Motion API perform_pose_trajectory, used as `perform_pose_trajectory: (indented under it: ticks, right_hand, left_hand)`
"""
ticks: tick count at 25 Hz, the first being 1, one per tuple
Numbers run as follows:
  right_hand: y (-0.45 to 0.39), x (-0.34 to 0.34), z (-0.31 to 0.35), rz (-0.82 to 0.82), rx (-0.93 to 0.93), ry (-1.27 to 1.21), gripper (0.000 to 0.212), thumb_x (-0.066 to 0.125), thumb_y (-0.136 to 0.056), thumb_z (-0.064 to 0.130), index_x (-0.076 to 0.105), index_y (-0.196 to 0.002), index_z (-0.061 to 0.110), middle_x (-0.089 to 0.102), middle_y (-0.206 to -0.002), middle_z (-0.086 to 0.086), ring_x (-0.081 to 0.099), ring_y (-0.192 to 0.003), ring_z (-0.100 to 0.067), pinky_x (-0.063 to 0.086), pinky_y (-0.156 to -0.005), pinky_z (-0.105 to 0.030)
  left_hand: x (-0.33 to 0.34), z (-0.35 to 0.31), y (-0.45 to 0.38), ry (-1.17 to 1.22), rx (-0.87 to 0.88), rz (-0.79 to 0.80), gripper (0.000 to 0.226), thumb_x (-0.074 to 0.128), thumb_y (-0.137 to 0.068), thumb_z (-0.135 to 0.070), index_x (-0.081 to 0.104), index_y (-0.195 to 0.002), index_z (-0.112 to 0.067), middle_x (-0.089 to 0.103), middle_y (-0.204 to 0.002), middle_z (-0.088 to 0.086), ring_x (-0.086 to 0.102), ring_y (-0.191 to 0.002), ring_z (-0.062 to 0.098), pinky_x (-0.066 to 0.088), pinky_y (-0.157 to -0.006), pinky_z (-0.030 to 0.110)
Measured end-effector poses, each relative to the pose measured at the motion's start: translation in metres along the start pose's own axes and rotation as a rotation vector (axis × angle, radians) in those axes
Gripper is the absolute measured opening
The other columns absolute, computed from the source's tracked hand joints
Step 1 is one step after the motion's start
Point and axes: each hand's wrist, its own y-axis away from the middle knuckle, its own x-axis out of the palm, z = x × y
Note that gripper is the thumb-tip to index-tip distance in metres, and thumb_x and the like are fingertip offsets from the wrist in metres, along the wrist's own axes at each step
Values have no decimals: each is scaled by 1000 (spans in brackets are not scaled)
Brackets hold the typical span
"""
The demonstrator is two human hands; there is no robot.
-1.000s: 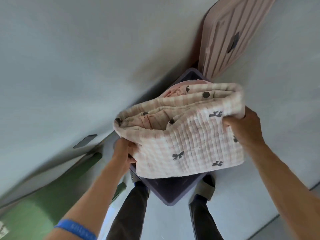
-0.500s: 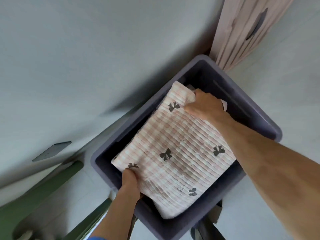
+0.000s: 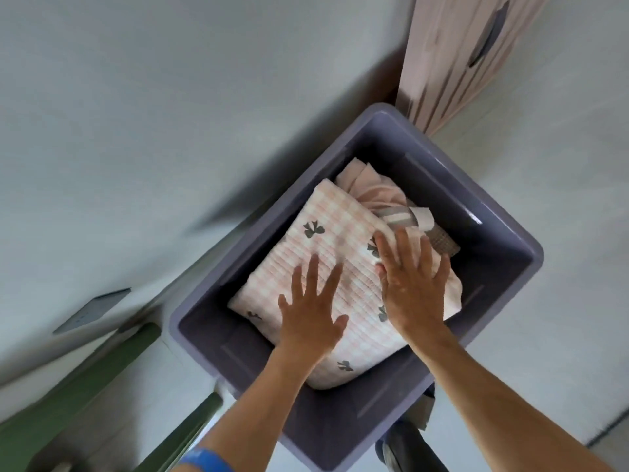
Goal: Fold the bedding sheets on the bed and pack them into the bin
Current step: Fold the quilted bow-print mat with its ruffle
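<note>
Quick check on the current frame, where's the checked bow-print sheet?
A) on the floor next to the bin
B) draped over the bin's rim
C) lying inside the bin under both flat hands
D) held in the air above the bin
C: the folded checked sheet lies inside the purple bin, with the left hand and right hand spread flat on top of it.

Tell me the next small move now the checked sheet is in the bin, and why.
Probably press down with both flat hands. The left hand and right hand lie spread on the folded checked sheet, which sits inside the purple bin over pink fabric; its near edge looks bulged.
</note>
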Motion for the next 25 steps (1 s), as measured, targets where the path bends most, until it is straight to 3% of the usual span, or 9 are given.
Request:
perform_pose_trajectory:
  ticks: [2,6,9,11,13,15,17,22,25]
  right_hand:
    - [-28,6,-10,58,56,-35,53,35,-105,40,20,-156,33,33,-157,-6,35,-139,-40,34,-101,-68]
    - [-55,17,-26,25,-46,-185,71,39,-94,63,25,-153,28,40,-153,-3,46,-132,-31,40,-101,-55]
    - [-57,5,-53,315,136,-512,117,67,-59,85,13,-152,39,25,-160,5,26,-146,-27,25,-115,-56]
    - [-67,-15,-65,595,361,-744,141,82,-37,81,13,-152,38,30,-158,6,32,-143,-25,28,-116,-52]
    - [-69,-39,-58,723,335,-688,138,82,-30,83,29,-146,30,47,-145,6,47,-132,-25,38,-110,-49]
    - [-59,-52,-40,687,164,-461,118,74,-42,84,36,-138,27,52,-135,8,50,-125,-25,39,-104,-49]
    - [-17,-53,-14,564,5,-292,108,68,-55,75,27,-143,29,44,-137,4,41,-129,-28,35,-103,-52]
    - [-2,-19,-7,547,29,-397,107,68,-64,56,9,-151,39,24,-149,9,33,-136,-26,33,-106,-54]
    - [-17,-18,-42,645,60,-493,104,74,-70,45,13,-154,36,22,-156,13,31,-140,-22,29,-110,-51]
  left_hand:
    - [15,9,-33,44,1,98,97,56,-85,-64,-18,-147,-51,-40,-152,-13,-25,-146,30,19,-109,69]
    - [27,26,-59,278,-40,62,114,69,-74,-63,-20,-144,-55,-40,-150,-21,-25,-146,26,26,-110,67]
    - [47,23,-33,317,-449,-52,125,74,-64,-71,-17,-147,-50,-23,-160,-7,-8,-149,32,29,-109,62]
    - [63,20,-9,712,-725,-21,126,80,-62,-64,-12,-148,-51,-6,-163,-6,15,-147,33,35,-110,54]
    - [70,23,3,1105,-763,42,124,85,-66,-52,-10,-147,-54,8,-163,-11,33,-141,26,43,-107,47]
    - [60,33,-3,1222,-751,112,115,82,-76,-38,-6,-149,-52,16,-161,-10,41,-133,24,55,-89,44]
    - [51,45,-13,1191,-752,192,105,75,-84,-27,-2,-150,-52,22,-158,-6,44,-121,25,58,-80,44]
    - [55,20,-13,1147,-796,227,99,59,-88,-9,-5,-147,-57,43,-143,3,57,-107,30,61,-66,41]
    - [66,-14,-4,1078,-720,366,106,59,-90,-12,-22,-143,-56,50,-140,9,59,-90,20,58,-79,42]
